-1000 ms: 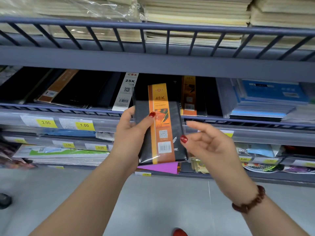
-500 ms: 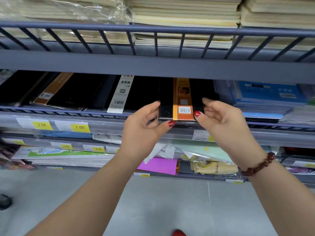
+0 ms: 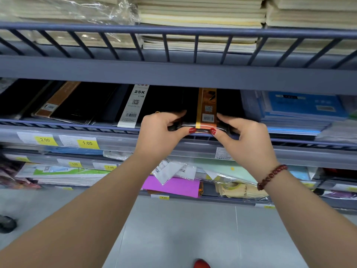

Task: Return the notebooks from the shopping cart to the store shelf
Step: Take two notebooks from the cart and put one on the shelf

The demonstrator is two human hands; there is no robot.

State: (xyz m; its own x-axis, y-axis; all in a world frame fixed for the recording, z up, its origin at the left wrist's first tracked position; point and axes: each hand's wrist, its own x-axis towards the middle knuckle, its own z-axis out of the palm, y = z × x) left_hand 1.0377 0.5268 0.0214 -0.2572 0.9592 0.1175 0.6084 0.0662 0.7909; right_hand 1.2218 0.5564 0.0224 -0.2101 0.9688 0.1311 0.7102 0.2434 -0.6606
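A black notebook with an orange band [image 3: 206,111] lies flat on the middle store shelf [image 3: 173,74], on top of a stack of like notebooks. My left hand [image 3: 162,132] grips its near left corner, thumb on the front edge. My right hand [image 3: 245,136] grips its near right corner, thumb beside the orange band. Both thumbs press the notebook's near edge just above the shelf's front rail [image 3: 77,126]. The shopping cart is out of view.
A black 25K notebook with a white band [image 3: 135,105] lies left of my hands, blue notebooks [image 3: 301,111] to the right. Cream paper stacks [image 3: 201,16] fill the railed shelf above. Yellow price tags [image 3: 87,143] line the rail; coloured paper and packets sit on lower shelves.
The notebook went from upright in my left hand in front of the shelf to flat on the shelf stack, and both hands have pushed it further in.
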